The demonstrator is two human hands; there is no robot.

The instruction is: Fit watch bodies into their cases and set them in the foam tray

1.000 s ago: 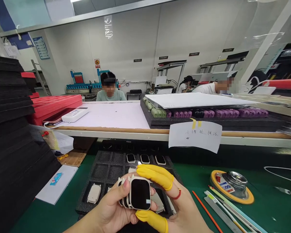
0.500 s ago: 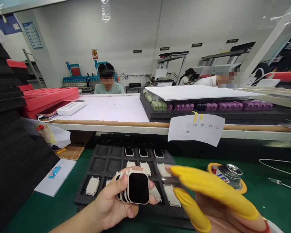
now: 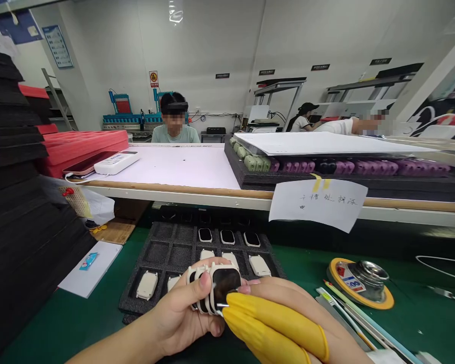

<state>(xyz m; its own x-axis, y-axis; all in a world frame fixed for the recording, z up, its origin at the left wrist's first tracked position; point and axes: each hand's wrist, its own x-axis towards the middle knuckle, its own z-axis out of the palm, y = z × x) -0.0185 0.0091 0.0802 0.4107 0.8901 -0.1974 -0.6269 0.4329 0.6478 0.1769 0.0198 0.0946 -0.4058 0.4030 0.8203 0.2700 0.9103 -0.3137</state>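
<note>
My left hand [image 3: 187,308] is wrapped round a short stack of off-white smartwatch cases with black screens. The front watch case [image 3: 224,283] faces me and stands nearly upright. Two fingers of my right hand [image 3: 284,321] wear yellow finger cots; their tips pinch together at the lower right corner of that front case. A small bright streak shows at the fingertips; I cannot tell what it is. Behind my hands lies a black foam tray [image 3: 155,255] with more watch cases in its pockets, some screen up, others back up. Both hands hide its near part.
Right of the tray, a round metal-topped container [image 3: 369,278] stands inside an orange-yellow ring. Pencils and thin tools [image 3: 349,311] lie nearer me. A shelf edge [image 3: 182,193] crosses above the tray. Black foam sheets [image 3: 15,227] are stacked at left. A co-worker [image 3: 174,121] sits opposite.
My right hand has moved left from beside the tray and closed its yellow-covered fingers at the front watch case. My left hand still holds the stack. The view has shifted slightly.
</note>
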